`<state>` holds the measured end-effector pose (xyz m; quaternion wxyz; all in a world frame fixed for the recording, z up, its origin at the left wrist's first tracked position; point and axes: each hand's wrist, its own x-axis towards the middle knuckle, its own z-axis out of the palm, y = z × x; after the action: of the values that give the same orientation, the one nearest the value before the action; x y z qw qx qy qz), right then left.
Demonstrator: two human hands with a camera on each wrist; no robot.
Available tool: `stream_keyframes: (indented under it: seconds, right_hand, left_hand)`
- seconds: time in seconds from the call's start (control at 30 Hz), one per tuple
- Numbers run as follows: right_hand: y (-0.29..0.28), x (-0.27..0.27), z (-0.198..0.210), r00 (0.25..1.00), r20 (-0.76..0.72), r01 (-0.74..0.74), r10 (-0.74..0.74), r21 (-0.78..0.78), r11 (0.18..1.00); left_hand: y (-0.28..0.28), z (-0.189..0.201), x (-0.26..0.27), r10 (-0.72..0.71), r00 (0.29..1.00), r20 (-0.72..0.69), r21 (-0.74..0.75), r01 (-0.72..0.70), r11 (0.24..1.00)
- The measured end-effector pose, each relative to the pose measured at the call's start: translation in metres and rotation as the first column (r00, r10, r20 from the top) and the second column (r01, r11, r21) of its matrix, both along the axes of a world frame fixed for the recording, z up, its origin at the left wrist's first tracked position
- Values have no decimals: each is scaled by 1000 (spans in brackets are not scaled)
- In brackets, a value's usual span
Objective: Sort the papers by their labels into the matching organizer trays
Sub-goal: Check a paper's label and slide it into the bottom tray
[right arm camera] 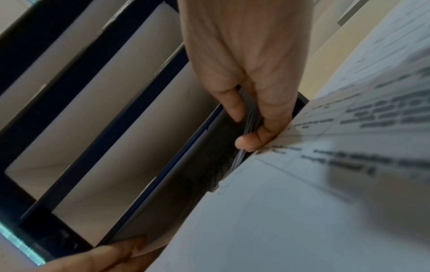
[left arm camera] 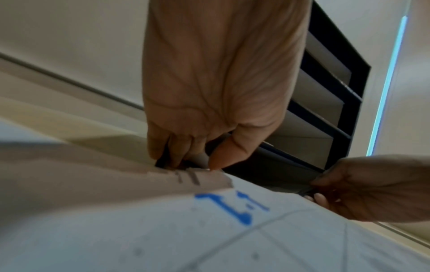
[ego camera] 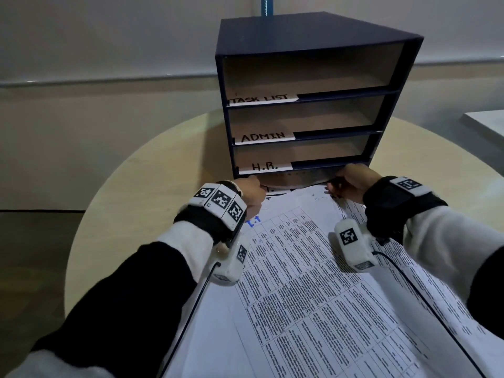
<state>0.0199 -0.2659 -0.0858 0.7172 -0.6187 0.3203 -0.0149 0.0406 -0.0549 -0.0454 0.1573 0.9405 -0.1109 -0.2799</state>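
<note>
A dark blue organizer stands on the table with trays labelled TASK LIST, ADMIN and H.R.; those three look empty. Both hands are at the mouth of the bottom tray, whose label is mostly hidden. My left hand pinches the left edge of a thin bundle of sheets lying partly inside that tray. My right hand pinches the same bundle at its right edge. In front lies a pile of printed table sheets; the top one is marked I.T in blue.
The round light wooden table has bare surface to the left of the pile. A white flat object sits at the far right. A blue pole rises behind the organizer, with a pale wall beyond.
</note>
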Motion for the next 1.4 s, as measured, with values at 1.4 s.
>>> stream_keyframes:
  seconds: [1.4]
  right_hand:
    - [34, -106, 43, 852, -251, -519, 460, -528, 672]
  left_hand:
    - [29, 10, -76, -238, 970, 50, 288, 214, 933]
